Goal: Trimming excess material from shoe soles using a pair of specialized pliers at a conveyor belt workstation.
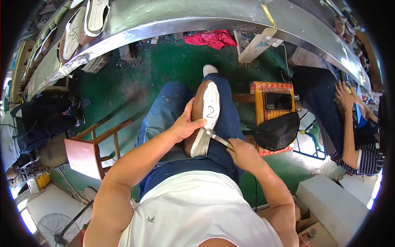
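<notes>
A brown shoe (198, 108) lies sole up across my lap, its toe pointing away from me. Its white underside (210, 106) carries a dark handwritten mark. My left hand (186, 124) grips the shoe's left side around the middle, thumb pressed on the white bottom. In my right hand (246, 154) is a slim metal pliers-like tool (221, 140), held by its handle end. The tool's tip reaches the right edge of the underside, just below my left thumb. My left fingertips are hidden beneath the shoe.
Ahead runs a metal bench (164, 24) with several shoes (74, 37) at left. A wooden stool (84, 156) stands left; a woven orange seat (263, 96) at right bears a phone (278, 101) and black cushion (276, 131). Co-workers sit on both sides.
</notes>
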Motion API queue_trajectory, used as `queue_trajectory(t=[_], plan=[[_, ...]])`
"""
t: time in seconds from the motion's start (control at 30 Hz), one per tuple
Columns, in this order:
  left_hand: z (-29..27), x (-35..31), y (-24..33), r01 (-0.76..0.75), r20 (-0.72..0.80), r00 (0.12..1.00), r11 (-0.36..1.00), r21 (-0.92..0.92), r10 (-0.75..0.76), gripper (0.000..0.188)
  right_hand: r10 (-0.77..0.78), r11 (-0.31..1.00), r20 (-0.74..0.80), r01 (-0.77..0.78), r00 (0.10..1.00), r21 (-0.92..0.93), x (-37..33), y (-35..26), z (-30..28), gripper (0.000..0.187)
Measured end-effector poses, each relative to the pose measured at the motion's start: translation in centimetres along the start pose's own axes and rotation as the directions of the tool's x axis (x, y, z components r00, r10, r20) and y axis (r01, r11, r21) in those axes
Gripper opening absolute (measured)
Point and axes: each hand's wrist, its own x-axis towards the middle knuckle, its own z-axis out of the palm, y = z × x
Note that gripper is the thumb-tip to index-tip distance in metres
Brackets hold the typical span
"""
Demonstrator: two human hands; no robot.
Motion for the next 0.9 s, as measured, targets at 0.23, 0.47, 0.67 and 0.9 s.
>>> queue_trajectory(t=[0.23,0.47,0.67,0.9], plan=[[1.2,0.6,-1.6,-0.148,-0.172,0.964,0.947,0.284,0.202,0.093,-0.074,0.978,0.057,0.084,0.996,-0.192,-2.9,-1.8,0.7,0.024],[-0.9,-3.4,-5.7,-0.246,0.069,0.965,0.776,0.58,0.255,0.109,0.02,0.584,0.756,-0.621,0.655,0.523,1.5,3.6,-1.0,0.025],[-0.5,-4.3,-6.2,-0.059,0.013,0.998,0.964,0.26,0.057,0.107,0.008,0.575,0.74,-0.609,0.672,0.547,0.6,2.5,-2.6,0.028],[-0.4,-4.5,-7.0,-0.07,-0.056,0.995,0.966,0.248,0.087,0.106,0.018,0.991,-0.087,-0.006,0.996,0.136,1.8,-3.1,0.8,0.038]])
